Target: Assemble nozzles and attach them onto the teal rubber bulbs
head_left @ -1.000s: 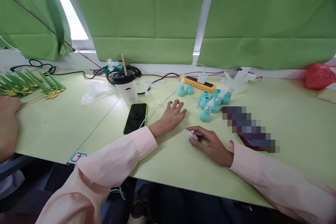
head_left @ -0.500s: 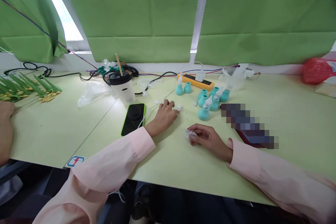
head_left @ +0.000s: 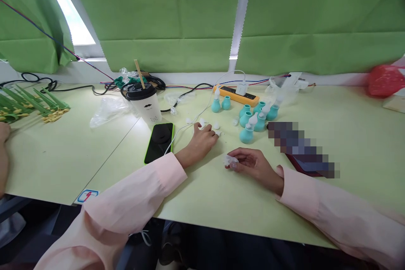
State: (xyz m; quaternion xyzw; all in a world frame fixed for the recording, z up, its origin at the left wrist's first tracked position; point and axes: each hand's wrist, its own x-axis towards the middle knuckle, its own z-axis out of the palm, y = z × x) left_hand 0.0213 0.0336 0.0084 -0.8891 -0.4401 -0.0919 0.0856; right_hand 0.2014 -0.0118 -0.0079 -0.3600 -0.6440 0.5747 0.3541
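My left hand is palm down on the table, its thumb and index finger pinched on a small white nozzle tip. Similar white tips lie just past its fingertips. My right hand rests on its side nearer the table edge. Its thumb and fingers are closed on a crumpled piece of clear plastic; what it may contain cannot be made out. Beyond the hands stand several turquoise squeeze bulbs. Some carry a white translucent nozzle, while others, such as the bulb at the back, show an open neck.
A phone and a lidded paper cup stand left of my left hand. A white cable runs to an orange power strip. A pixelated dark item lies right; green plastic parts and another person's arm are far left.
My left hand has shifted slightly, its fingers now closed on a white tip and another tip exposed behind them. My right hand still holds the clear plastic, slightly turned. The view moved a little.
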